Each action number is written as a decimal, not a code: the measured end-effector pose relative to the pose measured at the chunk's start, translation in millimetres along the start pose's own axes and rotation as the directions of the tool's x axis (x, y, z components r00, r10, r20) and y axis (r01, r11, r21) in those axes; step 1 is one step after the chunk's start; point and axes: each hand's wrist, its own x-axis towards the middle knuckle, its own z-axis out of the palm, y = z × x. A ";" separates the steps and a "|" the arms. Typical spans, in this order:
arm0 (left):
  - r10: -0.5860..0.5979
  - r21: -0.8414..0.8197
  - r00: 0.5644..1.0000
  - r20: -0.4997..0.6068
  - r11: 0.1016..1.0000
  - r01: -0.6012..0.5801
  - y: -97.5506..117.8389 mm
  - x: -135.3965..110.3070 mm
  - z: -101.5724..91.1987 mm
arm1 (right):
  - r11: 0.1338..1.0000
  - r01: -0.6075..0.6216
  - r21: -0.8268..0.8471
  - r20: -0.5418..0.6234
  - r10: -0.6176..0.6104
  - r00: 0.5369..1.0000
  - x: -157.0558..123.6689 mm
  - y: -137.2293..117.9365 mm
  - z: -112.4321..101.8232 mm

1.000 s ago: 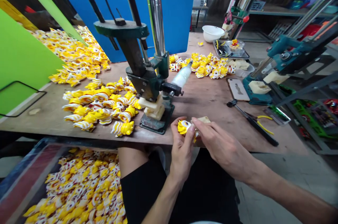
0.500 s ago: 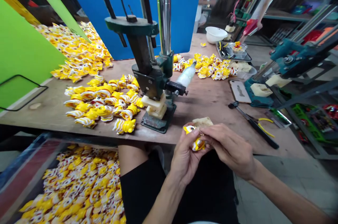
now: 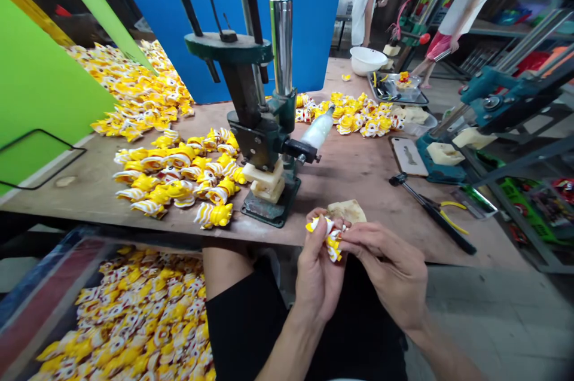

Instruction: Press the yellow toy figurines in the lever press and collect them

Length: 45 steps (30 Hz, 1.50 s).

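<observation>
A small yellow-and-white plastic toy figure part (image 3: 332, 243) sits between my hands, just off the table's front edge. My left hand (image 3: 318, 267) is closed around it, thumb pressed on its near side. Fingertips of my right hand (image 3: 390, 267) are pinched at the part's right side; whether they hold a smaller piece is hidden. Behind my fingers a beige cloth-like pad (image 3: 347, 212) lies at the table edge. Left of my hands stands a green hand press (image 3: 264, 148) with cream mould blocks (image 3: 268, 185) under its ram.
Piles of toy parts lie at left (image 3: 179, 171) and behind the press (image 3: 359, 112). A crate (image 3: 45, 309) full of parts stands below left. At right are a hammer (image 3: 430, 213), pliers (image 3: 452, 219), a phone (image 3: 408, 155) and another press (image 3: 448, 148). Two people are in the background.
The toy part has turned in my left hand, so its printed eye no longer shows. My right hand has shifted slightly, its wrist lower. Two people in the background show more fully.
</observation>
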 end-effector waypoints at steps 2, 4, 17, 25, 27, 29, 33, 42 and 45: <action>0.065 0.027 0.998 0.014 0.998 -0.065 1.1 -0.1 0.3 | 0.991 -0.120 0.066 0.003 0.120 0.993 -2.5 -6.8 2.7; 0.118 0.068 0.993 0.023 0.991 -0.119 1.6 0.3 -0.6 | 0.941 -0.290 0.175 0.019 0.292 0.956 -3.1 -13.8 4.2; 0.147 0.238 0.986 0.079 0.958 -0.162 3.1 5.3 -11.0 | 0.623 -0.666 0.410 0.199 0.651 0.732 -6.8 -20.3 7.4; 0.123 0.246 0.990 0.065 0.960 -0.135 -0.3 2.5 -8.4 | 0.603 -0.647 0.466 0.164 0.660 0.733 -9.1 -19.3 13.9; 0.139 0.239 0.989 0.051 0.960 -0.147 -2.3 1.1 -6.4 | 0.623 -0.635 0.457 0.135 0.657 0.742 -10.1 -21.2 16.3; 0.154 0.214 0.987 0.045 0.964 -0.160 -3.8 0.1 -4.2 | 0.644 -0.620 0.448 0.095 0.655 0.750 -11.3 -24.2 19.0; 0.165 0.158 0.985 0.045 0.973 -0.170 -5.7 -0.7 -0.7 | 0.663 -0.603 0.444 0.046 0.655 0.754 -14.1 -27.7 22.3; 0.215 0.200 0.975 0.063 0.954 -0.223 -9.4 -3.4 -4.8 | 0.610 -0.676 0.413 0.101 0.707 0.700 -15.9 -31.1 22.0; 0.226 0.257 0.970 0.090 0.936 -0.242 -8.3 -5.9 -7.9 | 0.625 -0.685 0.374 0.141 0.691 0.708 -16.6 -36.2 19.0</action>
